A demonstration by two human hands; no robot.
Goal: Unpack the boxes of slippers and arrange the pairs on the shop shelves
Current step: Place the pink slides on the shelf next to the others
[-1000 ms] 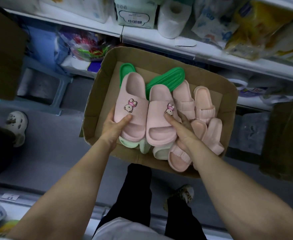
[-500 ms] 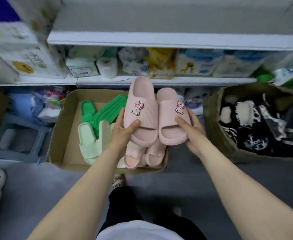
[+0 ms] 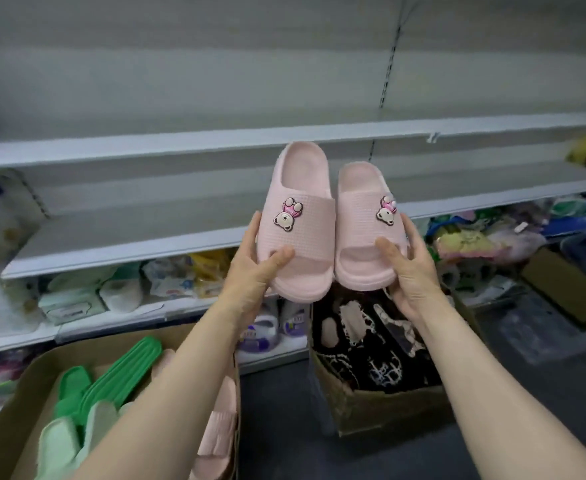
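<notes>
You hold a pair of pink slippers side by side in front of the shelving, toes toward you, the left slipper (image 3: 296,223) a little higher than the right slipper (image 3: 367,226). Your left hand (image 3: 255,268) curls round the outer edge of one, thumb pressed on its strap; your right hand (image 3: 411,271) grips the other the same way. To set them down well, keep the two soles level and touching, carry them over the lip of the bare shelf (image 3: 118,252) just behind them, and lower both together so the bear badges line up.

Below left, the open cardboard box (image 3: 14,403) holds green slippers (image 3: 111,379), pale mint ones (image 3: 66,445) and more pink ones (image 3: 219,434). Beside it, well apart from the pair, a second box (image 3: 381,410) is full of black-and-white patterned slippers (image 3: 371,344).
</notes>
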